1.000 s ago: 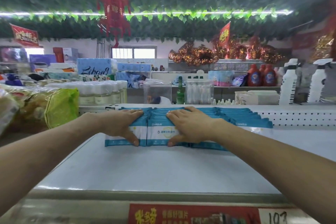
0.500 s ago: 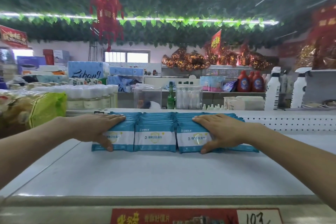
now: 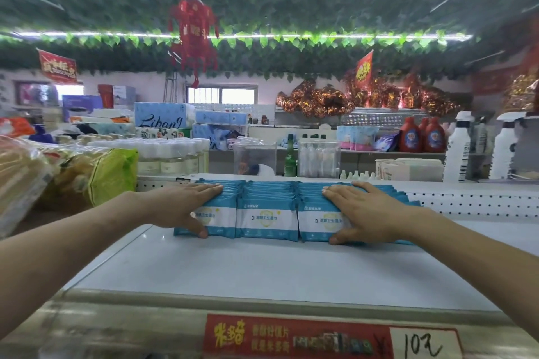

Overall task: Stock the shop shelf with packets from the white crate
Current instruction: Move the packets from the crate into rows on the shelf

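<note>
The white shelf [image 3: 262,271] carries three rows of blue and white packets [image 3: 267,218], which stand side by side near its perforated back edge. The left hand [image 3: 186,204] lies flat on the left row and the right hand [image 3: 364,213] on the right row. Both hands have straight fingers over the packet tops and the thumb against the front packet, low down.

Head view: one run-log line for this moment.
step: pressing rows | left hand: flat on left row, thumb at front | right hand: flat on right-side rows, thumb at front | packets: side-by-side on shelf
</note>
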